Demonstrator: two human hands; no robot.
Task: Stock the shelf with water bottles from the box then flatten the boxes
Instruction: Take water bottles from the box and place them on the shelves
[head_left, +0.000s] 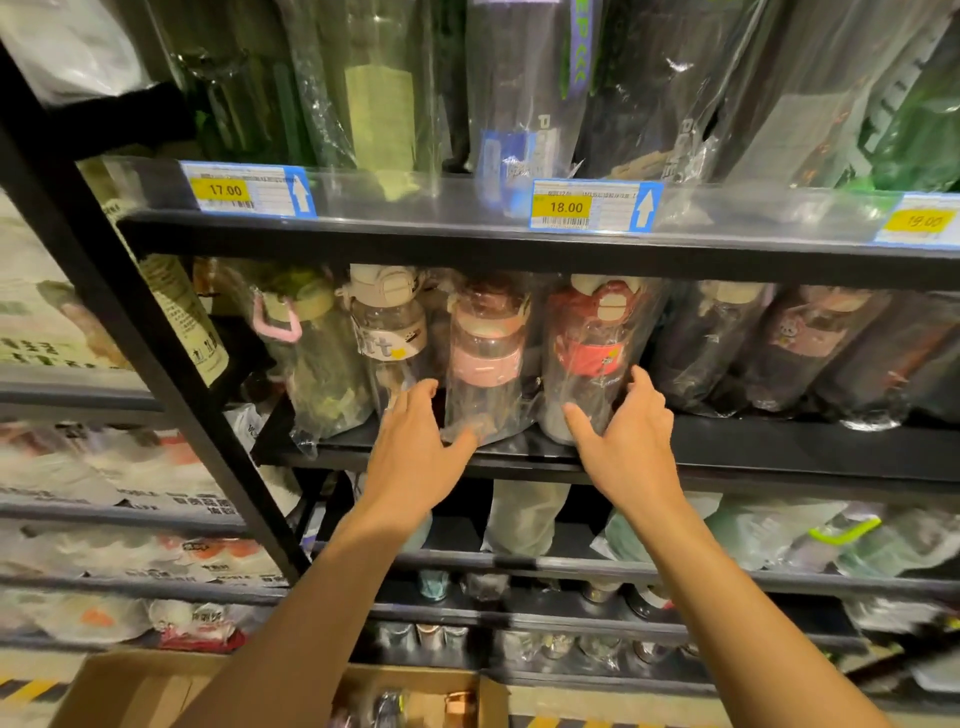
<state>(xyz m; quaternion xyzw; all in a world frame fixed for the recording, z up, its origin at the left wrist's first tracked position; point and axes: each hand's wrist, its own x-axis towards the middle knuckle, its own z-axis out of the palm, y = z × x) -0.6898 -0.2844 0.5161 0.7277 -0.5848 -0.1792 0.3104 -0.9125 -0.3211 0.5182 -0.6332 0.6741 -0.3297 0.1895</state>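
On the black middle shelf (753, 441) stand bagged water bottles. My left hand (415, 447) reaches to the base of a pink-banded bottle (483, 364), thumb touching its plastic bag, fingers straight beside it. My right hand (623, 441) is spread around the foot of a red-banded bottle (587, 358), thumb in front, fingers on its right side. A white-lidded clear bottle (387, 332) stands left of the pink one. The open cardboard box (156, 691) sits on the floor at the bottom left, with a few bottles (389, 706) showing inside.
Dark bagged bottles (779, 353) fill the shelf to the right, a greenish one (317, 358) to the left. The upper shelf carries tall bagged bottles behind price tags (566, 208). A black slanted upright (156, 364) borders the left. Lower shelves hold more goods.
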